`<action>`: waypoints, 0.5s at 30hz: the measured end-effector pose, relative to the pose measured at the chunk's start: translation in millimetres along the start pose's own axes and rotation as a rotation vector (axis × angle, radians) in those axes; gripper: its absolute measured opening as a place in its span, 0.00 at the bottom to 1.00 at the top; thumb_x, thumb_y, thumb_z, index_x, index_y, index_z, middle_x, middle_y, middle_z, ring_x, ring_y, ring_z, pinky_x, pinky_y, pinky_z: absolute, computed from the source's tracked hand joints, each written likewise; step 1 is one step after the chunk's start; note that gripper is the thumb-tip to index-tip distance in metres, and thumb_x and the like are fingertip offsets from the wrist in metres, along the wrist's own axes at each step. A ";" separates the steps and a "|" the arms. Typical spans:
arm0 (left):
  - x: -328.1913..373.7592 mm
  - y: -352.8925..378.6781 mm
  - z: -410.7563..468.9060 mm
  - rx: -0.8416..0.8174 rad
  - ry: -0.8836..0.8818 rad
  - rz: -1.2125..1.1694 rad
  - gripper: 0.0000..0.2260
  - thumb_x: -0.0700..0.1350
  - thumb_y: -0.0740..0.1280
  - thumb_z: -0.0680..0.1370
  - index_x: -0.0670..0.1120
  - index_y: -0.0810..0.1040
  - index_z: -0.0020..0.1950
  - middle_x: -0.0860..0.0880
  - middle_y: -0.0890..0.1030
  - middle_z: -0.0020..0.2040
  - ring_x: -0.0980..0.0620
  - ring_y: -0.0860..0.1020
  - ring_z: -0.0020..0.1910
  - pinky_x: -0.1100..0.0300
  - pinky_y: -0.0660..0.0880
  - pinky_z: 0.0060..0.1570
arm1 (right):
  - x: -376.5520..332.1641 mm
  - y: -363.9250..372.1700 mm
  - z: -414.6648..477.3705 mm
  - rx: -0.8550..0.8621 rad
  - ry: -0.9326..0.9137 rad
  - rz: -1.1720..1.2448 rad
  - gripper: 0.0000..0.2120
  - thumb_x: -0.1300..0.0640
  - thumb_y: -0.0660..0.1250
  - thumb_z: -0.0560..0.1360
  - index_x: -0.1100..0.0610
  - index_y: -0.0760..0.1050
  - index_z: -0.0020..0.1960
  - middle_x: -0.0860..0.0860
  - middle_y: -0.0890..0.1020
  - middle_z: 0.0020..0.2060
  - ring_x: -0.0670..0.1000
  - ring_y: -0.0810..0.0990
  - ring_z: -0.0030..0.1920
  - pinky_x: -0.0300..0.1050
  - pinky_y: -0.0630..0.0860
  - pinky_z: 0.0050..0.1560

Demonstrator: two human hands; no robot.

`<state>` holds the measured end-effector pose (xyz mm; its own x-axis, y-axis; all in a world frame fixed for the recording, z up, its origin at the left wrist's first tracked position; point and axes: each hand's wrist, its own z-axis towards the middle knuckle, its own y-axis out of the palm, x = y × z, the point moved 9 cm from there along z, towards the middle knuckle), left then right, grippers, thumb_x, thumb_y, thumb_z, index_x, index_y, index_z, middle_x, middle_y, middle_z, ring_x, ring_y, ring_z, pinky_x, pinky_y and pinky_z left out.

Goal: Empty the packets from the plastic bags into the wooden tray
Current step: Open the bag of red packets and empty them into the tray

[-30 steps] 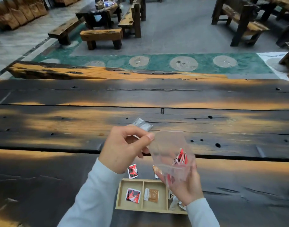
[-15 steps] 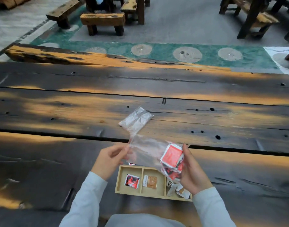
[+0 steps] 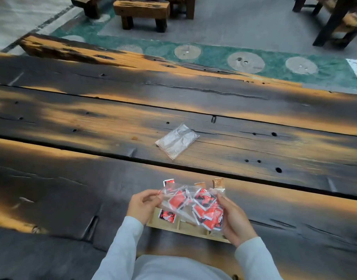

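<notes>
Both hands hold a clear plastic bag (image 3: 186, 201) flat over the wooden tray (image 3: 185, 229), close to the table's near edge. My left hand (image 3: 142, 207) pinches the bag's left end. My right hand (image 3: 235, 219) grips its right end, where several red packets (image 3: 209, 214) are bunched inside. One red packet (image 3: 167, 215) lies in the tray's left compartment. The bag hides the other compartments.
An empty crumpled plastic bag (image 3: 176, 143) lies on the dark plank table (image 3: 72, 188), farther out. A red packet (image 3: 169, 182) and two brown packets (image 3: 218, 183) lie on the table just beyond the tray. Wooden benches stand past the far edge.
The held bag has come down from upright to flat over the tray, and both hands have dropped with it. The camera has tilted down.
</notes>
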<state>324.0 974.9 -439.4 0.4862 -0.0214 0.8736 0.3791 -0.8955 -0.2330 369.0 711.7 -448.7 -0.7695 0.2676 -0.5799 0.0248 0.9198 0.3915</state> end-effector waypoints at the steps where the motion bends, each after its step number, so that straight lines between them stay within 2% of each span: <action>1: -2.1 -0.1 0.1 0.000 -0.004 0.008 0.08 0.33 0.72 0.74 0.46 0.84 0.41 0.50 0.83 0.31 0.58 0.82 0.30 0.69 0.76 0.33 | 1.1 0.3 0.2 0.004 0.006 -0.023 0.13 0.53 0.63 0.82 0.58 0.80 0.62 0.62 0.87 0.55 0.59 0.88 0.49 0.58 0.82 0.56; 3: -7.1 0.7 -0.6 -0.006 -0.010 0.019 0.06 0.33 0.72 0.74 0.44 0.84 0.43 0.48 0.84 0.32 0.59 0.82 0.30 0.70 0.76 0.33 | 4.2 -2.5 1.1 0.019 0.018 -0.050 0.13 0.52 0.63 0.83 0.57 0.79 0.62 0.61 0.88 0.54 0.58 0.89 0.47 0.56 0.83 0.54; 8: -14.0 0.1 -3.1 -0.005 -0.005 0.042 0.03 0.34 0.71 0.75 0.38 0.84 0.48 0.41 0.84 0.37 0.61 0.82 0.31 0.72 0.75 0.34 | 4.2 -6.4 4.9 0.031 0.018 -0.096 0.14 0.51 0.62 0.84 0.57 0.78 0.64 0.61 0.87 0.54 0.60 0.88 0.52 0.62 0.77 0.67; 13: -20.2 0.3 -3.7 0.003 -0.023 0.029 0.03 0.33 0.72 0.74 0.37 0.84 0.47 0.48 0.84 0.32 0.61 0.81 0.29 0.73 0.74 0.32 | 1.2 -11.3 10.6 0.053 -0.004 -0.129 0.15 0.51 0.62 0.84 0.56 0.79 0.65 0.63 0.86 0.57 0.65 0.84 0.60 0.67 0.73 0.70; 15: -21.0 -1.0 -4.1 0.017 -0.027 0.023 0.03 0.33 0.72 0.74 0.39 0.84 0.45 0.51 0.83 0.30 0.61 0.81 0.28 0.73 0.74 0.31 | 1.2 -12.2 13.4 0.062 -0.010 -0.135 0.15 0.50 0.63 0.83 0.56 0.79 0.65 0.63 0.86 0.58 0.65 0.83 0.60 0.67 0.73 0.69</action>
<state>310.1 974.4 -455.8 0.5156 -0.0296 0.8563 0.3807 -0.8874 -0.2599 376.3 704.7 -463.8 -0.7623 0.1427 -0.6313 -0.0386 0.9636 0.2645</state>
